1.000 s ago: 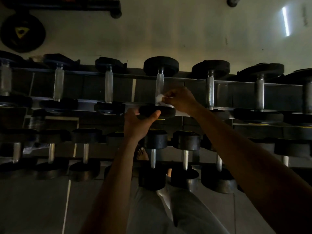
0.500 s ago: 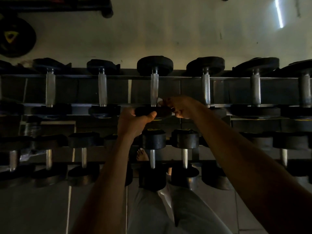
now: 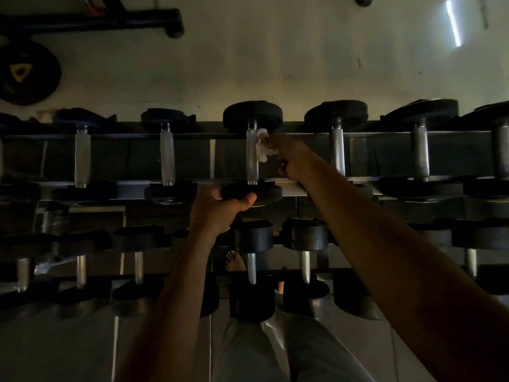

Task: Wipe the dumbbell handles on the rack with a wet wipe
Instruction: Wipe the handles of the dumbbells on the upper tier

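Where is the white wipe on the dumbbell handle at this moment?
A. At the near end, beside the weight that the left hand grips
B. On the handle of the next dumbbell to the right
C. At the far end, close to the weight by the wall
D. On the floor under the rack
C: the right hand presses the wipe against the far part of the handle, just below the far weight.

Both bare forearms reach up from the bottom of the frame. Left hand (image 3: 217, 209), centre frame: fingers curled over the near black round end of the dumbbell (image 3: 252, 192), thumb pointing right along its front. Right hand (image 3: 292, 158), just above & right of centre: arm stretched out, fingers pinching a crumpled white wet wipe (image 3: 261, 146) vs the knurled steel handle (image 3: 252, 158).
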Demonstrator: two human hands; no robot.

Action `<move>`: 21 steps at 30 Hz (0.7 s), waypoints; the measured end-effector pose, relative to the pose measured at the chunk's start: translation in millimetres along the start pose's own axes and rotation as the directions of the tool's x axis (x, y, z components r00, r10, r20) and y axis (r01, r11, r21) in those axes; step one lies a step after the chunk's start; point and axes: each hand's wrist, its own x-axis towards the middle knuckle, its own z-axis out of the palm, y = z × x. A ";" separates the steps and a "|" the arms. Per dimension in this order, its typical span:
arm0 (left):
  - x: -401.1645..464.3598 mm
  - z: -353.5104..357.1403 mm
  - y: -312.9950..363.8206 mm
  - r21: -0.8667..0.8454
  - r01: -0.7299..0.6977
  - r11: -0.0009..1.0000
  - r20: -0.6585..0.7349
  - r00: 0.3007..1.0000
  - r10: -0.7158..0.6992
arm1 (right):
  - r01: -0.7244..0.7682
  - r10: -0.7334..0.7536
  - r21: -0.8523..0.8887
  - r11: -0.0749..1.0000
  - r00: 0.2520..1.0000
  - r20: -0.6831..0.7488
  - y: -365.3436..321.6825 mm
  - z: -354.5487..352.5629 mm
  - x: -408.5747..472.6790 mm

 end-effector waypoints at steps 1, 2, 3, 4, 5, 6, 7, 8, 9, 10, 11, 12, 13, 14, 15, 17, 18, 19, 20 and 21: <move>0.2 0.1 -0.6 -0.009 -0.002 1.000 0.001 1.000 0.002 | 0.003 -0.003 -0.009 1.000 1.000 -0.018 -2.1 1.1 0.9; -0.3 -0.1 -0.9 -0.019 -0.004 1.000 0.005 1.000 0.004 | 0.006 -0.007 -0.012 1.000 1.000 -0.031 -4.0 1.3 1.8; 0.5 0.1 -1.8 -0.032 -0.007 0.999 0.010 1.000 0.007 | 0.012 -0.013 -0.007 1.000 0.999 -0.044 -4.9 2.5 3.9; 0.5 0.0 -2.5 -0.047 -0.011 0.999 0.013 1.000 0.011 | 0.030 -0.030 0.008 1.000 0.998 -0.052 -5.0 3.1 5.3; 1.5 0.4 -4.1 -0.061 -0.014 0.998 0.012 1.000 0.015 | 0.054 -0.053 0.016 0.998 0.996 -0.067 -4.9 4.2 4.3; 1.7 0.7 -5.1 -0.074 -0.017 0.997 0.005 1.000 0.017 | 0.092 -0.089 0.025 0.995 0.992 -0.091 -3.5 4.7 3.9; 2.5 1.5 -6.5 -0.085 -0.021 0.996 -0.004 1.000 0.021 | 0.151 -0.148 0.019 0.988 0.982 -0.117 -1.0 4.9 3.8; 2.3 2.3 -8.5 -0.099 -0.029 0.995 -0.012 1.000 0.028 | 0.243 -0.242 -0.008 0.970 0.959 -0.146 2.6 5.2 4.1; 2.5 3.5 -10.9 -0.121 -0.040 0.992 -0.024 0.999 0.037 | 0.361 -0.371 -0.092 0.928 0.913 -0.170 6.0 5.5 3.5; 1.6 4.7 -12.4 -0.146 -0.052 0.988 -0.044 0.998 0.046 | 0.488 -0.530 -0.233 0.842 0.829 -0.178 8.6 6.2 -0.1; 1.1 6.5 -15.2 -0.166 -0.064 0.984 -0.071 0.996 0.053 | 0.590 -0.680 -0.386 0.709 0.717 -0.153 10.4 7.5 -4.5; -0.6 8.4 -16.9 -0.184 -0.068 0.981 -0.098 0.994 0.050 | 0.644 -0.790 -0.520 0.560 0.604 -0.103 11.1 9.1 -8.1; -1.9 11.1 -19.9 -0.202 -0.069 0.977 -0.123 0.991 0.044 | 0.649 -0.858 -0.634 0.420 0.512 -0.045 11.2 11.0 -10.5; -4.8 14.4 -22.1 -0.227 -0.073 0.971 -0.145 0.989 0.041 | 0.613 -0.890 -0.732 0.297 0.455 0.019 9.5 13.1 -12.2; -7.4 18.6 -24.9 -0.262 -0.079 0.962 -0.162 0.986 0.037 | 0.558 -0.897 -0.807 0.194 0.434 0.084 7.5 15.5 -10.7; -12.8 27.9 -31.2 -0.331 -0.105 0.938 -0.205 0.978 0.037 | 0.474 -0.880 -0.880 0.034 0.432 0.199 3.1 19.5 -8.0; -15.7 32.3 -34.2 -0.359 -0.125 0.925 -0.232 0.972 0.041 | 0.454 -0.869 -0.891 -0.022 0.432 0.241 0.7 20.5 -8.0; -17.8 36.1 -36.9 -0.389 -0.147 0.910 -0.257 0.965 0.046 | 0.439 -0.856 -0.896 -0.064 0.437 0.275 -1.8 21.2 -9.2; -19.7 39.1 -38.2 -0.417 -0.167 0.894 -0.277 0.960 0.050 | 0.427 -0.843 -0.898 -0.103 0.442 0.307 -4.3 21.5 -10.6; -20.3 41.1 -39.8 -0.439 -0.180 0.880 -0.288 0.956 0.051 | 0.416 -0.828 -0.898 -0.142 0.448 0.338 -6.6 21.8 -11.8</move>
